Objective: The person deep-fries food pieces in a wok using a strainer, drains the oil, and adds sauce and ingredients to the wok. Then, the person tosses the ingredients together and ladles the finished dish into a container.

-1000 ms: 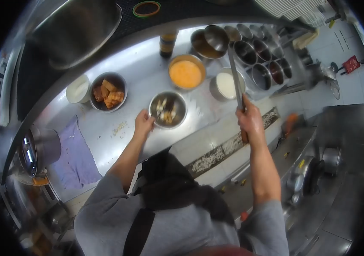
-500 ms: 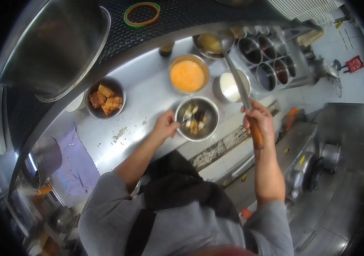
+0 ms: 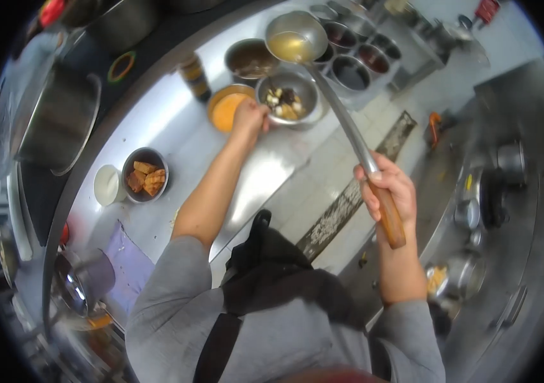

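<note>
Ladle (image 3: 342,115): silver, brown handle (image 3: 392,220), yellow liquid (image 3: 288,47). Metal bowl (image 3: 309,89): silver-grey; food pieces (image 3: 285,105) white, yellow, tan, near-black. Orange mixture (image 3: 226,113): solid orange. Fried chunks (image 3: 146,179): reddish-brown. Cloth (image 3: 126,263): plain lavender. Shirt (image 3: 285,348): plain grey. Apron (image 3: 275,290): black. Bottle (image 3: 194,76): dark, tan bands. Ring (image 3: 121,66): green and orange. Surface (image 3: 186,150): silver.

One ladle (image 3: 341,115), one bowl of mixed pieces (image 3: 299,82), one bowl of orange liquid (image 3: 212,110), one purple cloth (image 3: 126,263).
</note>
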Demonstrator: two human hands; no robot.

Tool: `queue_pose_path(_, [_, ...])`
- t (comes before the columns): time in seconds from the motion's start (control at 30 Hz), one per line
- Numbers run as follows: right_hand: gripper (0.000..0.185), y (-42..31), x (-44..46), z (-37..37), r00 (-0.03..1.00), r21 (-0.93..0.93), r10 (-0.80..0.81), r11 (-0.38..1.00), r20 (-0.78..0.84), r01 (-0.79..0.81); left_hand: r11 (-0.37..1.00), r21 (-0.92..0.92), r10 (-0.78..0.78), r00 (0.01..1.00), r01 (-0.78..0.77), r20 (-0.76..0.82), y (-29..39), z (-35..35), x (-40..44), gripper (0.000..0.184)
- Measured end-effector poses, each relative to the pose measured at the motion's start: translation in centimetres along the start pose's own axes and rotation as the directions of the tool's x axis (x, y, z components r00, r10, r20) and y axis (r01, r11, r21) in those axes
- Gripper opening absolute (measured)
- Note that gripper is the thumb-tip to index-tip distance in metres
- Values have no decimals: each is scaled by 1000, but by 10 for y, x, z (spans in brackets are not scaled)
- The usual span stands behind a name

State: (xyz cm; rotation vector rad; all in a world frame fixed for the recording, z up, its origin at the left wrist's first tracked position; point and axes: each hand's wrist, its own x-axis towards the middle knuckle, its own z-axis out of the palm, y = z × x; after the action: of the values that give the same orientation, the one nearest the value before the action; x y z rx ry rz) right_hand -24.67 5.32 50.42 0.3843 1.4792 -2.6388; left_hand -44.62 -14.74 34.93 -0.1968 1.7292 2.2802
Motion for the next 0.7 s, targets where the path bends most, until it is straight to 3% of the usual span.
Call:
queue_pose_path(0.1, [50,-5,-62,-26,1000,130,-4,991,30,0,993,98,59,998,-63,37,-4,29,-2,14])
queue_pose_path(0.27, [55,1,-202,-77,990,238,-60,967,-128,89,961,223,111,967,-163,231,-38,105,-55,16])
queue_pose_path(0.33, [58,10,-270,-98,981,213,-70,971,-182,109,926,333,53,936,-176,348,-61,143,-94,12])
queue_pose_path(0.37, [59,14,-306,-106,971,229,-62,966,-232,117,949,288,1,914,-129,407,-79,166,-115,11])
queue_pose_path(0.5, [53,51,-451,-132,891,173,-75,970,-448,169,955,294,-218,763,39,609,-161,253,-224,8])
queue_pose_path(0.67, [53,109,-585,-132,646,135,-138,925,-751,354,878,463,-460,473,118,752,-259,373,-361,5])
queue_pose_path(0.7, [54,116,-605,-130,536,110,-131,912,-834,395,879,469,-461,410,86,787,-272,399,-388,4])
